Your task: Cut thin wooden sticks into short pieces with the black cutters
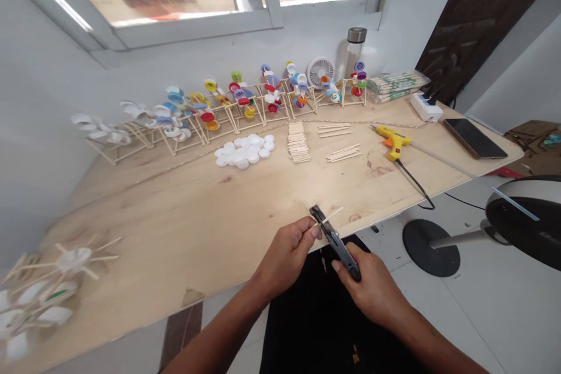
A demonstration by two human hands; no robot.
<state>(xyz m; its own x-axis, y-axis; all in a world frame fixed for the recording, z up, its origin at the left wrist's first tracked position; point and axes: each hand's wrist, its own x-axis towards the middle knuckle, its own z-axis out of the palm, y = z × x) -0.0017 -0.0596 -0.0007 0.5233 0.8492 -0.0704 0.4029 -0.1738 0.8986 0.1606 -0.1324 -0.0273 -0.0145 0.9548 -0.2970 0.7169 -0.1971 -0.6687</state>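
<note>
Over the near edge of the counter (188, 234), the person's left grip (284, 251) is pinching a thin, pale wooden stick (329, 216) between thumb and fingers, while the right grip (372, 286) is wrapping around a slim black metal hand tool (339, 248), whose exact type cannot be told from this view. The tool's tip is meeting the stick just beyond the left fingers. The stick is likely light and stiff but brittle, apt to snap if bent, so it seems safest held close to the tool's tip, as the left grip is doing. The tool looks heavier and rigid, best held by its body. Along the counter's back edge, a row of bottle-cap pinwheels on wooden stick frames (232, 105) is standing against the wall, with a cluster of round white plastic caps (243, 151) and a stack of flat wooden sticks (298, 142) lying in front of it. Toward the right edge, a yellow hot glue gun (393, 143) is lying with its black cord (416, 181) trailing over the front edge, and a black smartphone (475, 138) is resting near the right corner. At the left corner, a blurred white-cap frame (48, 292) is showing.
</note>
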